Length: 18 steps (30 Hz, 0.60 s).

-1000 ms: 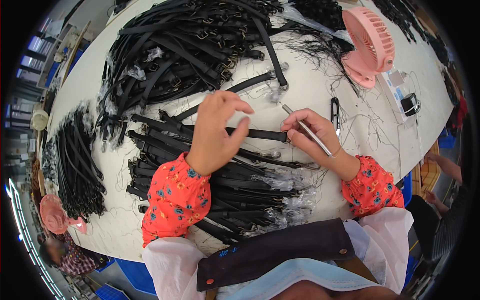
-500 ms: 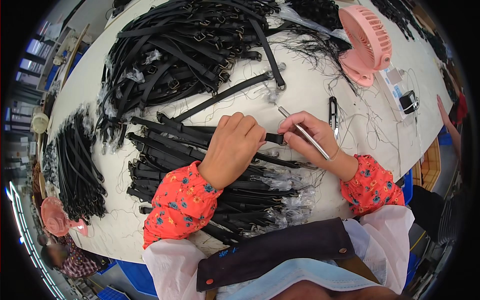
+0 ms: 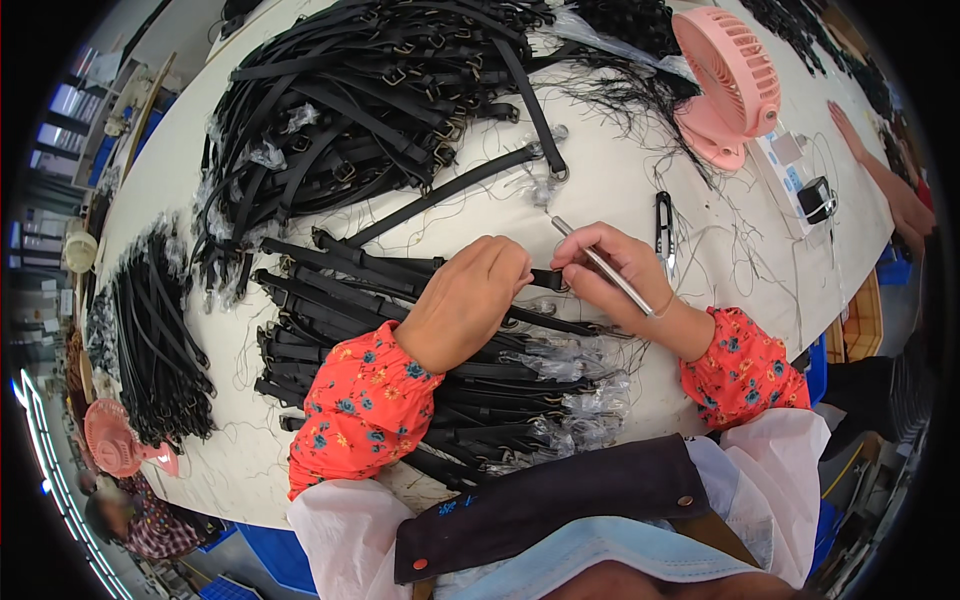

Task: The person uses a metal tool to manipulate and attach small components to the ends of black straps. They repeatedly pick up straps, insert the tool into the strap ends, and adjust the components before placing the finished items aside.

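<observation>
A black belt-like strap [image 3: 546, 279] is stretched between my two hands, above a row of similar straps. My left hand [image 3: 462, 306] is closed around the strap, its knuckles turned up and hiding much of what it grips. The thumb and fingertips of my right hand [image 3: 622, 275] pinch the strap's end. A slim silver metal rod, pen-like [image 3: 604, 266], also lies in my right hand, slanting across the fingers. Below my hands, the laid-out black straps [image 3: 330, 350] have buckles at the left and clear plastic wrapping [image 3: 590, 400] at the right ends.
A large heap of black buckled straps [image 3: 350, 110] covers the far left. Another bundle [image 3: 155, 340] lies at the left edge. Thread snips [image 3: 664, 235], a pink fan [image 3: 725, 90] and a white box [image 3: 790, 185] stand right. A co-worker's hand [image 3: 848, 130] rests at the far right.
My left hand has tipped slightly, its knuckles lower. My right hand keeps its pinch with the rod. At the far right, the co-worker's hand and forearm have reached farther over the table.
</observation>
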Motion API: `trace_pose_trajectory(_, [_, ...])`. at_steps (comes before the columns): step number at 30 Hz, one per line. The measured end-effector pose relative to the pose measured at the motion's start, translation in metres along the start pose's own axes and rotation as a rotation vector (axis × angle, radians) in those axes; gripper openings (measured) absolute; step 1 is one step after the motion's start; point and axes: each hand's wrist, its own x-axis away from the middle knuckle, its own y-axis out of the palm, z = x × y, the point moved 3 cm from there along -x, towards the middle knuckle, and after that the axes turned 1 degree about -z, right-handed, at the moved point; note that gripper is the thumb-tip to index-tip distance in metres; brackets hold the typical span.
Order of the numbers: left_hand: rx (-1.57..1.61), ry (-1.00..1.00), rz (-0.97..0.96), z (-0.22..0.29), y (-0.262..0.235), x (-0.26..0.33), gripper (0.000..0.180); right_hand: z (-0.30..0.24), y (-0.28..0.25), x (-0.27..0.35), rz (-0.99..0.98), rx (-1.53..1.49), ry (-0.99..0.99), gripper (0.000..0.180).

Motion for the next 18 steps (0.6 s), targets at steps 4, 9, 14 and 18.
trace_pose_trajectory(4, [0.22,-0.192,0.07,-0.01,-0.002,0.003,0.02,0.003,-0.002,-0.001,-0.017,-0.13,0.046,0.022])
trace_pose_trajectory(9, [0.091,-0.107,0.13,0.002,-0.016,-0.004,0.026,0.007,-0.003,-0.002,0.014,-0.144,0.026,0.017])
trace_pose_trajectory(14, [-0.154,-0.032,0.042,0.007,-0.01,-0.001,0.026,0.0,-0.003,-0.001,-0.01,-0.12,0.052,0.021])
trace_pose_trajectory(18, [-0.271,0.039,0.057,0.008,-0.006,0.0,0.024,0.001,-0.001,0.0,0.003,-0.077,0.04,0.021])
